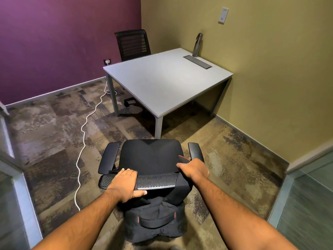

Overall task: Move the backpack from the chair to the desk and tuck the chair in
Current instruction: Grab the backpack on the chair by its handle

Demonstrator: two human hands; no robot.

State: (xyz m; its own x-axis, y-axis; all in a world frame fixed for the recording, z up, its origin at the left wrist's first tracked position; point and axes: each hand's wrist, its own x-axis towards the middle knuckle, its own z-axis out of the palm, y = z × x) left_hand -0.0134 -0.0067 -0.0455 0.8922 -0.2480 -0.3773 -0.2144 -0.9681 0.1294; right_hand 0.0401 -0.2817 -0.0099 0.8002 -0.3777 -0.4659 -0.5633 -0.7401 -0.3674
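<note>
Small office, purple wall upper left, olive wall right, patterned carpet. White desk (167, 82) sits upper centre, its top bare except a metal bottle (197, 45) at the far corner. Black chair (151, 157) stands lower centre, well apart from the desk. Backpack (155, 221) hangs behind the backrest at bottom centre, strap apparently looped over the top rail. Left hand (126, 184) wraps the rail, fingers curled around it; right hand (193, 171) closes on the strap at the rail's right end. Risk: strap snagging on the backrest during the lift, rolling or tipping the chair; white cable (81, 145) at left could catch castors.
</note>
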